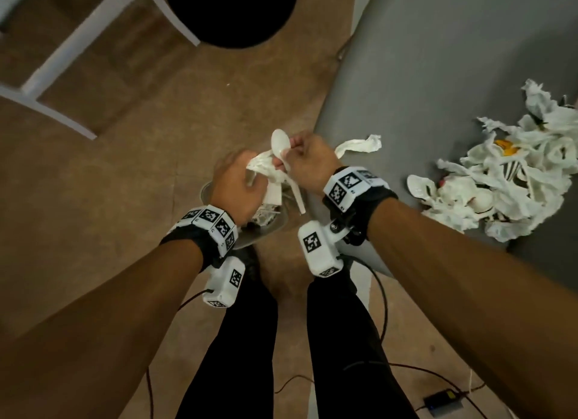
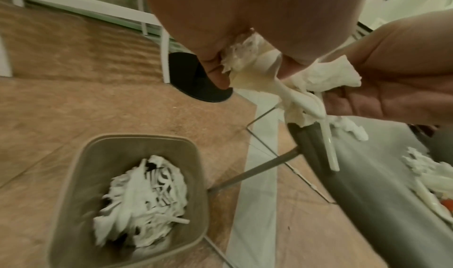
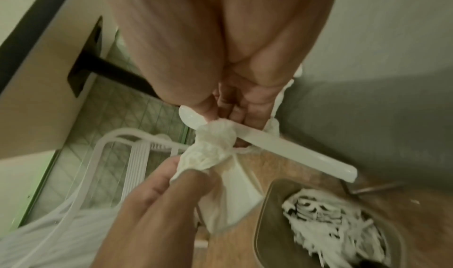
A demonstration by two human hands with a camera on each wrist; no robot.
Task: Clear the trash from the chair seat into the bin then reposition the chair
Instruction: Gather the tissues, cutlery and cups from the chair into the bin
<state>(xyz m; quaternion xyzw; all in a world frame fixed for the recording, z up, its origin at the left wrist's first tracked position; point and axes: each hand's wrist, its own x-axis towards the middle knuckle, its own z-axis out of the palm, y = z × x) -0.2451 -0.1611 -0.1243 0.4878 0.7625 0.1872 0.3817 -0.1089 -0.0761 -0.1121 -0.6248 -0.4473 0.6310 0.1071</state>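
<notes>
Both hands meet above the bin [image 2: 73, 175], beside the grey chair seat [image 1: 438, 74]. My right hand [image 1: 308, 160] pinches a white plastic spoon [image 1: 280, 146], bowl up, handle slanting down; a strip of tissue [image 1: 359, 145] trails from that hand. My left hand [image 1: 237, 184] pinches a crumpled white tissue [image 3: 215, 146] that is wound round the spoon's neck [image 3: 282, 154]. A heap of crumpled tissues and plastic cutlery [image 1: 506, 181] lies on the seat at the right. The bin holds white tissues and cutlery [image 2: 144, 200].
A black round stool base [image 1: 231, 12] and a white frame [image 1: 78, 53] stand on the brown floor ahead. My legs in black trousers [image 1: 250, 340] are below the hands. Cables and a small black device [image 1: 444, 403] lie on the floor at the lower right.
</notes>
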